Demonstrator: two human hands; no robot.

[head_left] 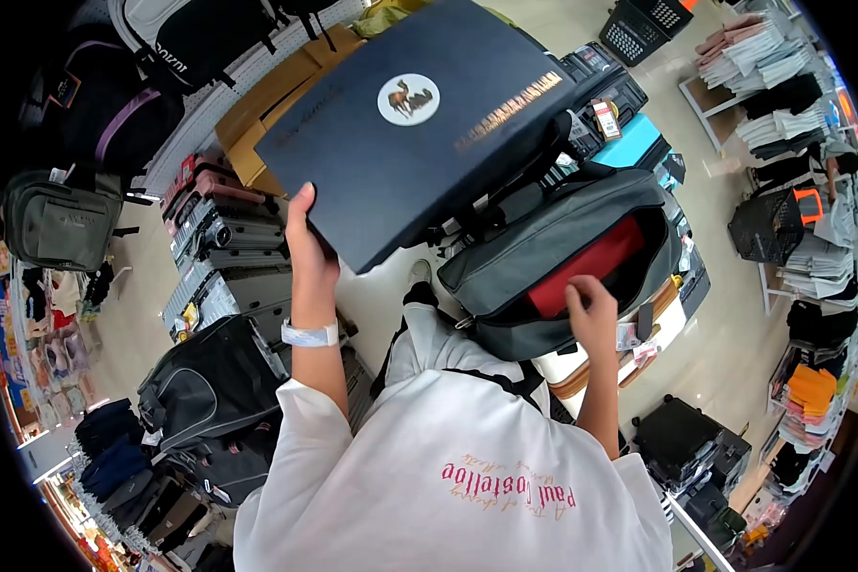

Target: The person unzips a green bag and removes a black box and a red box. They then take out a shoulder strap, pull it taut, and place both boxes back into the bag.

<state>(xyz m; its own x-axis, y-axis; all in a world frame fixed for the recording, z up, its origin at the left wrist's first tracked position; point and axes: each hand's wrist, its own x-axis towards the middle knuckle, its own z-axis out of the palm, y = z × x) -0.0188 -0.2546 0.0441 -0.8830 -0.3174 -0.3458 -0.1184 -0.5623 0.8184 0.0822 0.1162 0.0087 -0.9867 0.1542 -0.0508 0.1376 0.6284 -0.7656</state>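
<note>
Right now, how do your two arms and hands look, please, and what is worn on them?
The left hand and the right hand wear no gloves. A whitish band circles the left wrist; none shows on the right. The short, loose sleeves are white, like the shirt, which has pinkish-red and gold lettering.

"How's the light on your feed?"

"Bright and fairly even, with small glints on the floor [725,367]. I get a clear centre, but the edges bend and soften towards black corners, and upper-left detail sinks into darkness."
</note>
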